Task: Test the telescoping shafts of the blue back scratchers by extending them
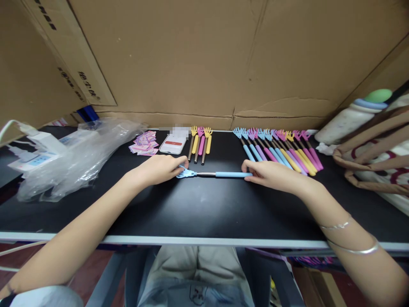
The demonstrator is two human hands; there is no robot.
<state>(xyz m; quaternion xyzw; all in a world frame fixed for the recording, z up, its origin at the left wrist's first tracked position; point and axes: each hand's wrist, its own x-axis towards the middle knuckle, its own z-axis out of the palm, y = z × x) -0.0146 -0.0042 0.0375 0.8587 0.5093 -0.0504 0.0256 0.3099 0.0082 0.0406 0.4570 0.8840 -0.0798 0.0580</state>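
A light-blue back scratcher [232,174] lies crosswise in front of me, its hand-shaped head to the left and its sleeve to the right. My left hand [161,169] pinches the blue head. At the other end, the fingers of my right hand [270,174] are closed on the tip of the blue sleeve. A short stretch of metal rod shows between head and sleeve. Behind it stands a small group of back scratchers [201,145] with yellow and pink heads, their sleeves beside the rods. Several more back scratchers [277,149] in blue, purple, pink and yellow form a slanted row behind my right hand.
Small pink printed cards [144,143] lie in a pile beside a phone [174,141]. Clear plastic bags [79,157] and a white power strip [38,153] occupy the left. A white bottle [347,119] and a brown-handled bag [380,153] stand right; cardboard [179,59] walls the back.
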